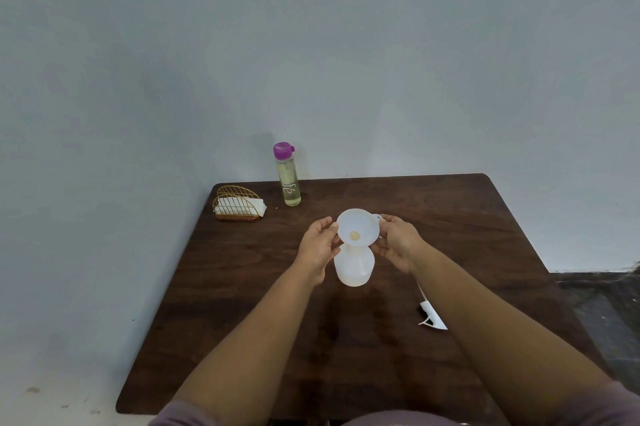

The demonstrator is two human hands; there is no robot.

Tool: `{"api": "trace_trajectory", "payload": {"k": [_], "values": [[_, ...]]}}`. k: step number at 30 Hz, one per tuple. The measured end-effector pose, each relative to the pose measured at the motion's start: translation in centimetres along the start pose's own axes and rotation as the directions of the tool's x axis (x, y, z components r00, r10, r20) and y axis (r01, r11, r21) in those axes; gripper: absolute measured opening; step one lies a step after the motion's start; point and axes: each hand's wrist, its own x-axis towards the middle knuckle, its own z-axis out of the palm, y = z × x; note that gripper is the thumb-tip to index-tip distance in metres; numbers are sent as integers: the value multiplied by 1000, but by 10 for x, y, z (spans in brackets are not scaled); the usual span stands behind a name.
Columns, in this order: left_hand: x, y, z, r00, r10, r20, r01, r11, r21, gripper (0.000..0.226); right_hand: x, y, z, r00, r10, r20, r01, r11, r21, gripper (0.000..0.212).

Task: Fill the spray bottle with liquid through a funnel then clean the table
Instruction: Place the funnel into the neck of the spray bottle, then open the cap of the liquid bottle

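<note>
A white translucent spray bottle (355,267) stands uncapped in the middle of the dark wooden table (242,304). A white funnel (358,227) sits in its neck. My left hand (318,248) pinches the funnel's left rim. My right hand (398,241) holds the right rim near its small tab. The bottle's white spray head (431,315) with its tube lies on the table to the right. A clear bottle of yellowish liquid (288,175) with a purple cap stands at the back of the table.
A gold wire holder with white napkins (238,205) sits at the table's back left corner. A pale wall runs behind and to the left. Dark floor shows beyond the table's right edge.
</note>
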Motion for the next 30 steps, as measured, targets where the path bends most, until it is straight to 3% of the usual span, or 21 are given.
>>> {"api": "trace_trajectory", "payload": {"k": [5,8,11,16,18,22,25,30], "values": [[-3,1,-1,999,27,-28,-26,999,39,42,-4,-2,-1,1000,-8,-7,8,999,-35,31],[-4,3,-3,995,62,-81,-58,997,48,38,-5,1,-6,997,-77,-30,68,972,-223,40],[-2,9,-10,985,116,-130,-116,993,7,35,-2,1,-10,973,-226,-54,172,855,-488,48],[7,20,-26,964,166,-210,-169,986,-1,34,3,-12,-8,885,-459,-82,241,601,-762,49],[11,27,-33,956,179,-233,-184,983,-2,33,3,-23,-2,843,-536,-40,277,496,-823,50],[21,46,-51,940,188,-285,-202,979,-22,32,8,-51,21,728,-651,217,416,166,-894,47],[35,58,-67,929,215,-300,-230,973,-17,32,19,-72,49,703,-628,333,506,113,-855,47],[74,80,-89,927,243,-286,-224,969,101,35,57,-100,96,758,-517,399,517,102,-850,50]]}}
